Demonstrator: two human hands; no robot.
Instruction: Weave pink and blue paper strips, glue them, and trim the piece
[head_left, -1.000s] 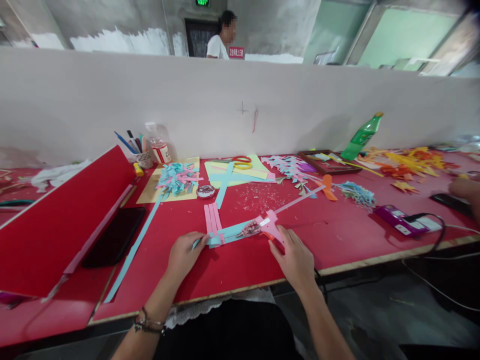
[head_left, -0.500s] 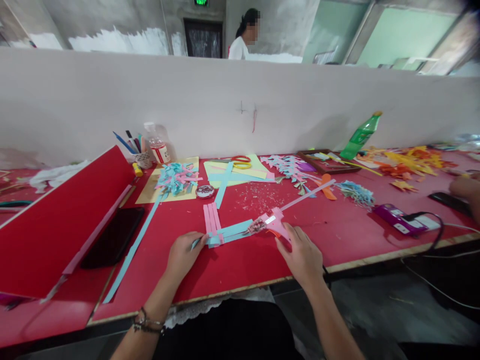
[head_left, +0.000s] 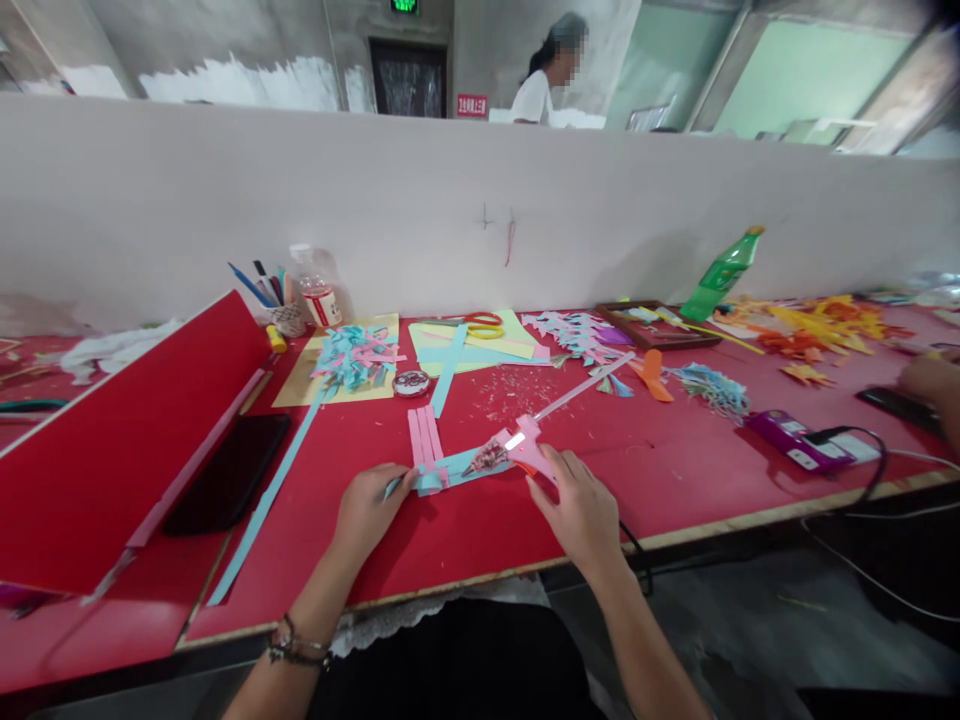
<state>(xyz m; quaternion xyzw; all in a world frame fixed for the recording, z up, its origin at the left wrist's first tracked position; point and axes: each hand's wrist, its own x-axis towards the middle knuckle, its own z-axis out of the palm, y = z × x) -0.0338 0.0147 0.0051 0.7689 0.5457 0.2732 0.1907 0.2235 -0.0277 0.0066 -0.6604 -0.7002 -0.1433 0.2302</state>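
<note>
A pink hot glue gun (head_left: pixel 527 438) is in my right hand (head_left: pixel 581 505), its fingers wrapped round the grip. The gun's nozzle points left, over light-blue paper strips (head_left: pixel 457 468) lying on the red table. A clear glue stick (head_left: pixel 585 388) juts from the gun's back end. My left hand (head_left: pixel 377 502) pinches the left end of the blue strips. Pink paper strips (head_left: pixel 425 436) run away from me and cross the blue ones near my left fingertips. Whether the nozzle touches the paper I cannot tell.
Behind the strips are a round tin (head_left: pixel 411 384), scissors (head_left: pixel 484 324) and bunched paper fringe (head_left: pixel 356 357). A red board (head_left: pixel 150 440) and a phone (head_left: pixel 229 475) are at left. A purple power strip (head_left: pixel 799 440), a green bottle (head_left: pixel 724 272) and another person's hand (head_left: pixel 932 380) are at right.
My right hand has moved the glue gun left along the blue strips, toward the pink ones. My left hand has stayed in place. The person behind the partition has moved right.
</note>
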